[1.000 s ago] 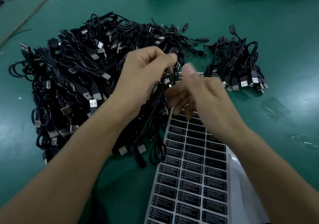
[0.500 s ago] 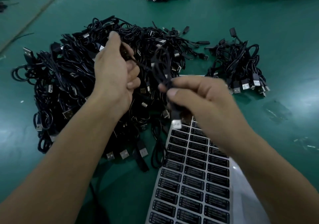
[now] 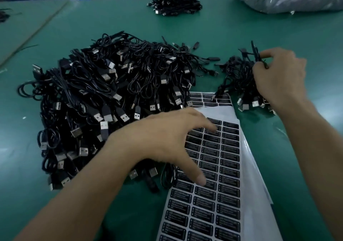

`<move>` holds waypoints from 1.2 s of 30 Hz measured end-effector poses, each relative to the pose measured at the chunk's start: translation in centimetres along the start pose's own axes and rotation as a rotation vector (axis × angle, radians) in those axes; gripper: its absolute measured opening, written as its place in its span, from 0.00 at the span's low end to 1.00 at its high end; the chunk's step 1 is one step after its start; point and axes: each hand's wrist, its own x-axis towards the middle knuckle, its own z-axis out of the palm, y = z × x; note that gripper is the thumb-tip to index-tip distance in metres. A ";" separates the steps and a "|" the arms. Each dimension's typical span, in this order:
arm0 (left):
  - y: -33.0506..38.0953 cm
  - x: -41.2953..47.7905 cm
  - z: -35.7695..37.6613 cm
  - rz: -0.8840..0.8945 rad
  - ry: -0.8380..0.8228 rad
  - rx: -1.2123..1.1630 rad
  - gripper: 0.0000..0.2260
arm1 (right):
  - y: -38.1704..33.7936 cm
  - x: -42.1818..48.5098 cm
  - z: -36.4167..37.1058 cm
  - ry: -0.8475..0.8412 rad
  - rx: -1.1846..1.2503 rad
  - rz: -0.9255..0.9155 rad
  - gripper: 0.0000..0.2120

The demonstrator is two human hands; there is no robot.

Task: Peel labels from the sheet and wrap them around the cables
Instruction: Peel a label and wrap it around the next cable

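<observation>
Your left hand (image 3: 167, 138) hovers over the label sheet (image 3: 219, 200) at 5 o'clock on the green desk (image 3: 297, 36). Its fingers (image 3: 207, 123) are spread and straight, the forefinger tip at a black label in the upper rows, though blur hides whether it touches. At 2 o'clock your right hand (image 3: 278, 77) pinches a black cable (image 3: 256, 54) between thumb and forefinger above the small pile (image 3: 235, 79), while the big heap of cables (image 3: 111, 95) lies at 9 o'clock, overlapping the sheet's upper left edge.
</observation>
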 end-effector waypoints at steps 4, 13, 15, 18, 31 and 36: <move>0.4 0.8 1.3 -0.102 0.135 0.259 0.48 | -0.6 -0.6 -0.1 0.066 -0.128 -0.072 0.18; 0.2 1.3 1.4 -0.155 0.234 0.307 0.46 | -2.5 -3.0 1.3 0.099 -0.368 -0.288 0.13; 0.2 1.3 1.5 -0.153 0.249 0.302 0.46 | -4.0 -3.9 2.0 0.085 -0.279 -0.414 0.12; 0.2 1.2 1.4 -0.131 0.283 0.231 0.40 | -6.9 -5.0 3.6 -0.219 -0.047 -0.512 0.06; -2.0 -0.3 -1.1 -0.529 0.912 0.344 0.10 | -8.7 -6.8 6.9 -0.358 0.252 -0.278 0.10; -2.6 0.1 -0.6 -0.656 0.836 0.461 0.14 | -5.9 -7.3 4.7 -0.303 0.332 -0.289 0.08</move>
